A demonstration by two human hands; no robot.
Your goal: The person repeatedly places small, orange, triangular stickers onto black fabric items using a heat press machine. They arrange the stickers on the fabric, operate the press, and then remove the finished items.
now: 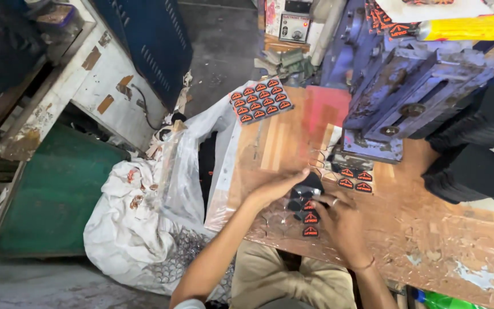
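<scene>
Basically, both hands bracketed the black-and-orange patches (310, 217) below the press (395, 97): right hand (341, 220) touching, grip unclear; left hand (275, 186) flat-open.

One black rubber sheet of orange-printed triangular badges (261, 100) at the wooden worktop's (430, 229) far edge, two bare hands, one white plastic sack (138, 229)

Scuffed wooden bench (430, 229) — perhaps matt patches (310, 218)

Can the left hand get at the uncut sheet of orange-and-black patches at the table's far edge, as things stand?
Probably yes: the left hand is empty-looking, with bare wooden table between it and the sheet of patches; nothing blocks it.
</scene>
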